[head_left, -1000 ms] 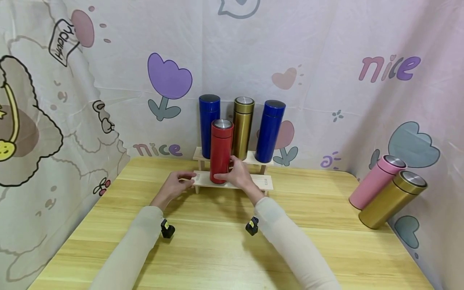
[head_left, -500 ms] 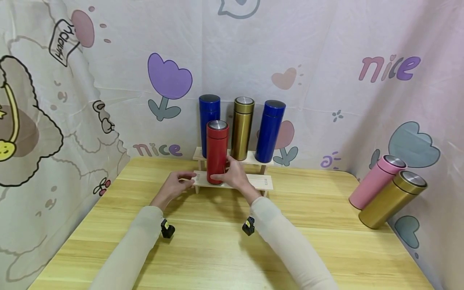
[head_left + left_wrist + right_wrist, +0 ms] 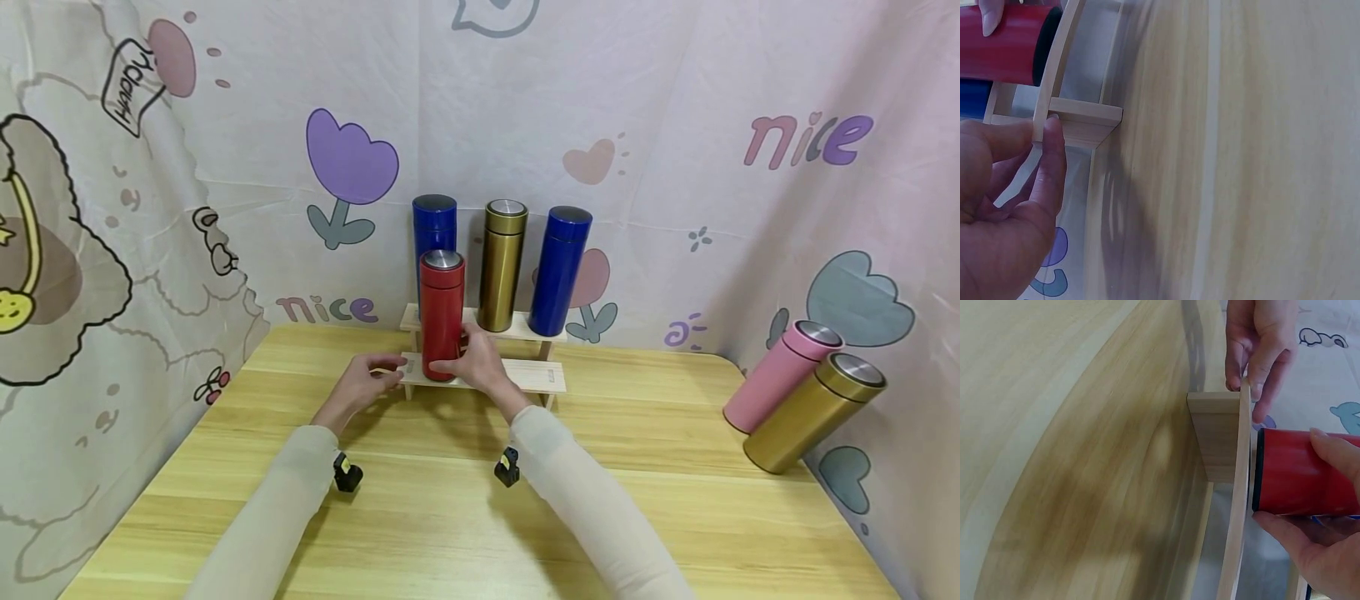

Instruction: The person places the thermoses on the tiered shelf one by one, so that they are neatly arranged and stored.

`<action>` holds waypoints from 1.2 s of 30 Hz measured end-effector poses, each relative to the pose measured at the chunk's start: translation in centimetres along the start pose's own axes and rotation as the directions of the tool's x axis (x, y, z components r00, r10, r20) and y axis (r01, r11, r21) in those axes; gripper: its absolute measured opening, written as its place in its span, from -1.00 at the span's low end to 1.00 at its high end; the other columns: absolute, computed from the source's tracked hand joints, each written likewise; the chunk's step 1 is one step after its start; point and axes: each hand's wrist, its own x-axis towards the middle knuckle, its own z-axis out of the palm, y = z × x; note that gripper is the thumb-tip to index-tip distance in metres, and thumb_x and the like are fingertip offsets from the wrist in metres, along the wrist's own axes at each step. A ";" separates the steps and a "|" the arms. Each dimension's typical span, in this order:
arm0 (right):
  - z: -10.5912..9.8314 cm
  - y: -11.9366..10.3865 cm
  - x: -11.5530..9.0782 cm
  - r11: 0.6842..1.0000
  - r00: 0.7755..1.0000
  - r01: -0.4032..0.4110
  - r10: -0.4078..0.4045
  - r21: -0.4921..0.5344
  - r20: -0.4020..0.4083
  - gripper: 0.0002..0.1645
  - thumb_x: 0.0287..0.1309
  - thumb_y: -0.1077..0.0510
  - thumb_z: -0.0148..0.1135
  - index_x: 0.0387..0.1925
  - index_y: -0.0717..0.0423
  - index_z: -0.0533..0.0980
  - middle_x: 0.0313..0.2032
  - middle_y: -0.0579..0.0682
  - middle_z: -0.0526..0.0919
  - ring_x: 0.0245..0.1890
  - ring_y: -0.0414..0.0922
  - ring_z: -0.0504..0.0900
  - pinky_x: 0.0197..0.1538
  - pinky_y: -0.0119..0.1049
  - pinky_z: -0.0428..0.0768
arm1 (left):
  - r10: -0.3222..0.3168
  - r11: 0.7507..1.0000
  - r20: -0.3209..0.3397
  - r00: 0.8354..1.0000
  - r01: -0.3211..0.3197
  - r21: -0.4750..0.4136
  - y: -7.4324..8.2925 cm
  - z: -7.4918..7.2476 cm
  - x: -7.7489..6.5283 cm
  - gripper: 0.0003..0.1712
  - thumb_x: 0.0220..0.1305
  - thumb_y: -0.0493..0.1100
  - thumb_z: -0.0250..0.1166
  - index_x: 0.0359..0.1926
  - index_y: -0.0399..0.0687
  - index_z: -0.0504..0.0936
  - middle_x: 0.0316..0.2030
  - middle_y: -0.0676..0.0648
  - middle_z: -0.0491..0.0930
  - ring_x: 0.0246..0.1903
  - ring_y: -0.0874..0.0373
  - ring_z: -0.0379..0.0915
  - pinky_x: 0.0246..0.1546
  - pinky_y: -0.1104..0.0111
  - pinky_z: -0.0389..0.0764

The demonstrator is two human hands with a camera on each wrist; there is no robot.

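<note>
As far as can be judged from where I stand, the step in hand is the positioning of the red vacuum flask (image 3: pixel 441 317) on the lower shelf (image 3: pixel 534 375) of a two-tier wooden stand (image 3: pixel 547 351). The flask is upright at the left end of that shelf, in front of the left blue flask (image 3: pixel 434 218), which it partly hides. The right hand (image 3: pixel 480 362) grasps it low on the body; this grip is not released. The left hand (image 3: pixel 362 383) pinches the left end of the lower shelf between its digits, evidently to steady the board. The flask's dark base lies against the board or just over it; whether the shelf bears its full weight cannot be determined. On the upper shelf (image 3: pixel 522 323), a gold flask (image 3: pixel 499 275) and the right blue flask (image 3: pixel 558 275) complete the back row. A pink flask (image 3: pixel 780 379) and a second gold flask (image 3: pixel 810 417) stand close together near the right edge of the table (image 3: pixel 420 517), untouched. In my assessment, the next move calls for confirming that the base sits flat, then loosening the right hand evenly so as not to tip the flask, with the left holding the board still.
</note>
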 end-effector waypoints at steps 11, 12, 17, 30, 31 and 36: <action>0.6 -0.1 0.0 1.000 1.000 0.007 -0.007 -0.004 -0.012 -0.16 -0.02 0.05 0.65 0.25 0.23 0.47 0.07 0.17 0.72 0.02 0.05 0.74 0.10 -0.11 0.76 | 0.017 1.000 0.000 1.000 -0.017 0.025 0.0 0.1 0.0 -0.57 0.47 -0.26 0.25 0.29 -0.29 0.58 0.27 -0.35 0.57 -0.12 0.06 0.69 0.07 0.14 0.76; 0.6 -0.2 0.0 1.000 1.000 0.005 -0.005 -0.004 -0.013 -0.17 -0.02 0.05 0.65 0.24 0.22 0.47 0.07 0.17 0.72 0.02 0.05 0.74 0.10 -0.11 0.76 | 0.017 1.000 0.000 1.000 -0.017 0.024 0.0 0.1 0.0 -0.57 0.47 -0.26 0.25 0.29 -0.29 0.58 0.28 -0.35 0.57 -0.11 0.06 0.69 0.07 0.14 0.76; 0.8 -0.3 0.0 1.000 1.000 0.002 -0.002 -0.002 -0.013 -0.18 -0.02 0.05 0.65 0.24 0.22 0.47 0.09 0.17 0.71 0.02 0.05 0.74 0.11 -0.11 0.76 | 0.018 1.000 -0.002 1.000 -0.018 0.023 0.0 0.1 0.0 -0.57 0.47 -0.25 0.26 0.29 -0.28 0.58 0.27 -0.35 0.57 -0.10 0.04 0.69 0.08 0.14 0.75; 1.3 -0.3 0.0 1.000 1.000 0.017 -0.017 -0.005 -0.015 -0.15 0.00 0.06 0.64 0.28 0.22 0.45 0.10 0.17 0.71 0.04 0.05 0.74 0.13 -0.12 0.75 | 0.048 0.999 -0.026 0.999 -0.047 0.016 -0.4 0.2 0.1 -0.58 0.43 -0.28 0.29 0.26 -0.31 0.61 0.24 -0.37 0.60 -0.10 0.03 0.69 -0.01 0.25 0.78; 1.3 -0.3 0.0 1.000 1.000 0.017 -0.017 -0.003 -0.013 -0.15 0.01 0.06 0.64 0.29 0.22 0.45 0.10 0.17 0.71 0.04 0.05 0.74 0.13 -0.11 0.75 | 0.049 0.999 -0.025 0.998 -0.048 0.024 -0.4 0.1 0.1 -0.58 0.43 -0.28 0.29 0.26 -0.31 0.61 0.24 -0.37 0.60 -0.10 0.02 0.69 -0.01 0.25 0.78; 1.3 -0.1 -0.2 1.000 1.000 0.022 -0.022 -0.008 -0.008 -0.14 0.04 0.04 0.62 0.32 0.20 0.42 0.13 0.17 0.69 0.08 0.06 0.72 0.17 -0.09 0.73 | 0.046 0.998 -0.022 0.999 -0.045 0.049 -0.2 0.2 0.2 -0.59 0.43 -0.29 0.29 0.25 -0.31 0.61 0.23 -0.37 0.60 -0.11 0.01 0.70 -0.01 0.23 0.78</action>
